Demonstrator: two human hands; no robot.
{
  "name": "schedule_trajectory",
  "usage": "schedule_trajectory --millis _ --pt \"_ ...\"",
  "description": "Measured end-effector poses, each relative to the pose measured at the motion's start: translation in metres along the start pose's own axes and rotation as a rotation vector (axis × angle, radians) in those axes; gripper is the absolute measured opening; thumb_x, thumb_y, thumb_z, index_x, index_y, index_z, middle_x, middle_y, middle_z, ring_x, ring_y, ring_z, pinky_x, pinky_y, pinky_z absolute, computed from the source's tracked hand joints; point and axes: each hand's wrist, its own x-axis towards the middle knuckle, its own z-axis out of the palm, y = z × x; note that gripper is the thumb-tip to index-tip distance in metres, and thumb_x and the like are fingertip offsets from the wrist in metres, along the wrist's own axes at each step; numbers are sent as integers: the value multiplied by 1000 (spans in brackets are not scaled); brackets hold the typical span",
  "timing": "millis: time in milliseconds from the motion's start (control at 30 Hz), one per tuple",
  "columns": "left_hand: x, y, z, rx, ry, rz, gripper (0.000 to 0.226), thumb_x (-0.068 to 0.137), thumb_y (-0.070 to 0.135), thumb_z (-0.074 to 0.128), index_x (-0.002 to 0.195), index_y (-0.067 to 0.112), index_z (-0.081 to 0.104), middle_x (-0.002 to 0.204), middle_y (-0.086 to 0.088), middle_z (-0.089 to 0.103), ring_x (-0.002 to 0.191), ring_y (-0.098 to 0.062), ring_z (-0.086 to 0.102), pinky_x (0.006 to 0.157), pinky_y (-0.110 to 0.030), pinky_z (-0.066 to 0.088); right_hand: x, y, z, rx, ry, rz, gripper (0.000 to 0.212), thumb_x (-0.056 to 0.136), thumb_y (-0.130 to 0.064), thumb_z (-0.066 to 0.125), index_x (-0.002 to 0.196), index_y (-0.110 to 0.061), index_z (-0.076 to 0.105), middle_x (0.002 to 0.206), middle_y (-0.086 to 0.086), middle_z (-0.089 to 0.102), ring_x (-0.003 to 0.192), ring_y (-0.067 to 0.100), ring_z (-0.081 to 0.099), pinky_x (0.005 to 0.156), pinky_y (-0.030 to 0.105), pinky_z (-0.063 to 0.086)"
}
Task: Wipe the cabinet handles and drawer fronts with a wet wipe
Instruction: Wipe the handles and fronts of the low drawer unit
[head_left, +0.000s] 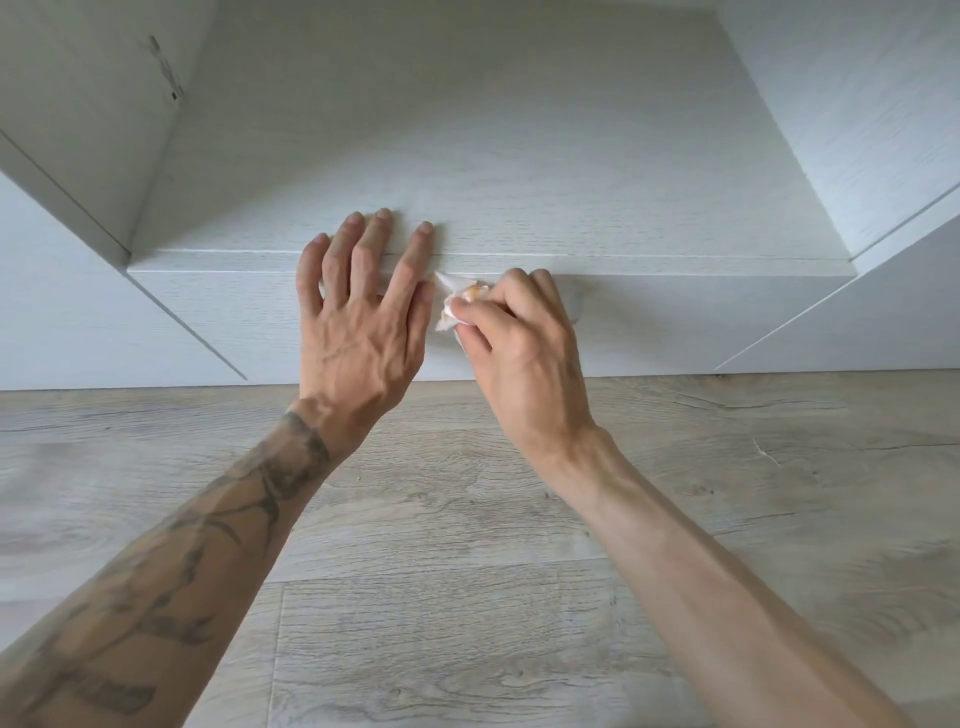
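We looked down from a head-worn camera at 2 bare forearms reaching toward a low white cabinet (519, 156) with a faint wood-grain finish. Its flat top filled the upper half of the view, and its drawer front (234, 312) faced us just below the top's front edge.

Our left hand (358, 317) lay open, palm down, with its fingers spread apart. The fingertips (383, 215) rested on the cabinet top just past the front edge, while the palm hung over the drawer front. The left forearm carried dark tattoos.

Our right hand (519, 338) was curled closed around a crumpled white wet wipe (451, 306), pinching it between thumb and fingers. The wipe showed a pale orange-brown smudge near its top. It sat against the upper part of the drawer front, just beside the left hand's index finger, and the 2 hands nearly touched there.

To the right of the right hand's knuckles, a small pale shape, perhaps a handle (575, 306), stuck out from the drawer front; it was mostly hidden and we could not tell its form.

Below the cabinet, light grey-brown wood-plank flooring (467, 597) covered the lower half of the view. White cabinet panels angled away at both sides.
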Motion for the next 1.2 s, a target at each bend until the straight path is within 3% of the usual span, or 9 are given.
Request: schedule_trajectory --millis 233,333,433,600,733,1000,1200 --pt "1 -2 -2 -9 -48 13 50 117 40 33 163 23 38 161 -17 41 150 -36 33 126 -47 12 -19 48 -31 -9 40 -28 21 82 5 86 102 5 80 90 15 70 86 28 60 78 24 49" --pt "1 -1 -4 -8 -63 4 50 116 39 33 163 22 39 161 -18 41 151 -37 33 127 -47 12 -25 76 -49 31 28 -13 22 84 7 83 105 4 80 97 18 71 89 29 67 81 27 55" --pt "2 2 -7 -10 -74 -1 50 116 39 32 163 22 39 161 -18 42 151 -37 33 127 -48 14 -29 91 -58 137 54 90 21 88 7 81 107 0 81 102 13 72 92 15 68 83 21 57" --pt "3 3 -10 -7 -98 -12 50 116 38 34 163 22 39 161 -19 41 152 -37 33 127 -49 15 -39 85 -47 346 114 254 24 87 9 81 110 0 79 107 4 73 98 17 76 87 30 64" --pt "4 4 -11 -10 -102 -21 50 116 37 36 163 21 39 162 -18 41 152 -37 32 127 -50 15 -48 73 -36 387 175 332 27 90 4 82 116 -4 77 106 2 72 96 16 77 87 27 64" --pt "4 4 -14 -6 -143 -24 50 116 38 34 163 24 37 163 -16 38 153 -35 31 128 -48 13 -46 64 -38 222 207 261 23 90 9 79 109 -3 79 103 9 75 84 18 74 77 40 65" --pt "6 6 -26 -24 -209 -27 52 115 36 35 165 22 36 165 -16 37 155 -36 31 129 -51 16 -45 39 -32 228 177 256 20 88 8 80 105 -1 81 100 11 76 79 20 75 74 37 64"
